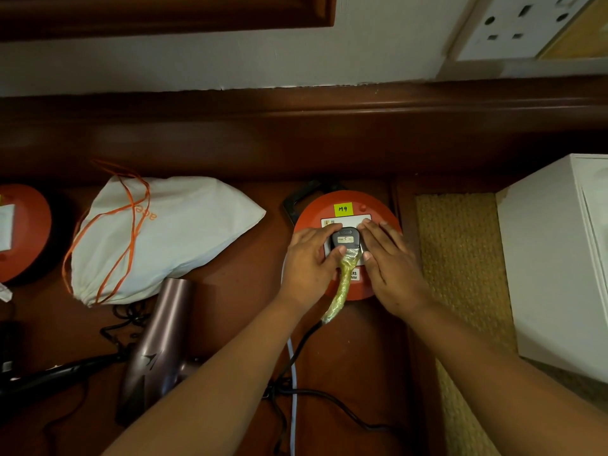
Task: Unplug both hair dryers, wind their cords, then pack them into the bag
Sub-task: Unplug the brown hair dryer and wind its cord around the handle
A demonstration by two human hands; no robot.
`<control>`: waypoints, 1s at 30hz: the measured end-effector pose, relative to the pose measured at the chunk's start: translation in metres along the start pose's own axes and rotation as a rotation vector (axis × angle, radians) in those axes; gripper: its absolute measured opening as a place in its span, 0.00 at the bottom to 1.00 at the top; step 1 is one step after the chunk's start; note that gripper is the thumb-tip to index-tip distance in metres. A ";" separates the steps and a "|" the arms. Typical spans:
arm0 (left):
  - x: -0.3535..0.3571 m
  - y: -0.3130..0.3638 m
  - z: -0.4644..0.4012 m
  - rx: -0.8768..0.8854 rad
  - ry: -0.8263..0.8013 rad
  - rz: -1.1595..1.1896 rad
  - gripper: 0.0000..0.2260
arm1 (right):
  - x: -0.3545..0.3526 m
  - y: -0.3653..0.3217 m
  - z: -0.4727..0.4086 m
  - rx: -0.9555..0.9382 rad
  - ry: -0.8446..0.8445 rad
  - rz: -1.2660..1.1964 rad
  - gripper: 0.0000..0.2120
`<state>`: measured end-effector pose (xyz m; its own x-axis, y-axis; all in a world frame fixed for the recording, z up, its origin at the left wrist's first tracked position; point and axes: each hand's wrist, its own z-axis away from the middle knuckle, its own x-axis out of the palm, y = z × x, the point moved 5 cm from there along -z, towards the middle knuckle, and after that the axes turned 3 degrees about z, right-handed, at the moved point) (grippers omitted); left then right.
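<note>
Plug [345, 240], dark grey, is seated in the socket face of an orange extension reel [378, 222] on the wooden floor. Left hand [311, 258] pinches the plug, fingers on its far edge and thumb at its cord end. Right hand [388, 258] lies flat on the reel just beside the plug, fingers straight. A yellow-wrapped cord [340, 291] runs from the plug toward the viewer. The mauve hair dryer [161, 343] lies to the left, near the white drawstring bag [184, 232]. A black hair dryer [49, 376] lies at far left.
</note>
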<state>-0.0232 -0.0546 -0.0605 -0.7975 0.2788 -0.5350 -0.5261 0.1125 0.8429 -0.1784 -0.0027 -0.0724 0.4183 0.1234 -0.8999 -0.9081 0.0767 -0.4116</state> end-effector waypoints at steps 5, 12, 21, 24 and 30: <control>0.000 0.001 -0.002 0.024 0.000 -0.028 0.17 | 0.001 -0.002 -0.007 0.069 -0.003 -0.084 0.28; -0.001 0.004 -0.003 0.009 -0.011 -0.031 0.17 | -0.005 -0.006 -0.008 0.091 -0.008 -0.159 0.25; -0.008 0.012 -0.003 0.010 -0.094 -0.044 0.18 | -0.013 -0.010 -0.010 0.108 -0.052 -0.263 0.28; -0.013 0.013 -0.004 0.009 -0.194 -0.087 0.22 | -0.023 -0.013 -0.012 0.041 -0.083 -0.286 0.33; -0.017 0.002 -0.004 0.143 -0.316 -0.430 0.28 | -0.026 -0.024 -0.017 -0.124 -0.145 -0.160 0.35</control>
<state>-0.0123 -0.0630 -0.0496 -0.3807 0.4493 -0.8082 -0.7220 0.4017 0.5634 -0.1672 -0.0248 -0.0418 0.5473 0.2610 -0.7952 -0.8214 -0.0146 -0.5701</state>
